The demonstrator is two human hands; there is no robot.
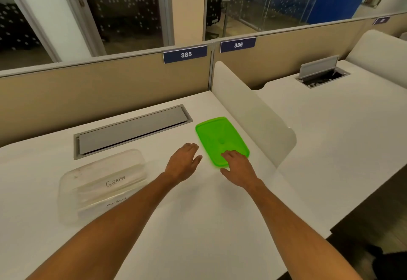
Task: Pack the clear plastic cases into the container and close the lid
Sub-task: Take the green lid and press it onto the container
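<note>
Both hands are open: right hand (pixel 236 163) rests on the green lid (pixel 220 139), left hand (pixel 184 162) empty; pinch its near edge, carry it level to the container (pixel 101 183).

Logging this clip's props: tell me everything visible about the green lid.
The green lid is a bright, translucent-looking plastic rectangle with rounded corners, a raised rim and a small round bump near its centre. It lies flat on the white desk, right of the grey cable flap, apart from the clear container. The right hand rests its fingers on the near edge; the left hand is beside it, not touching.
</note>
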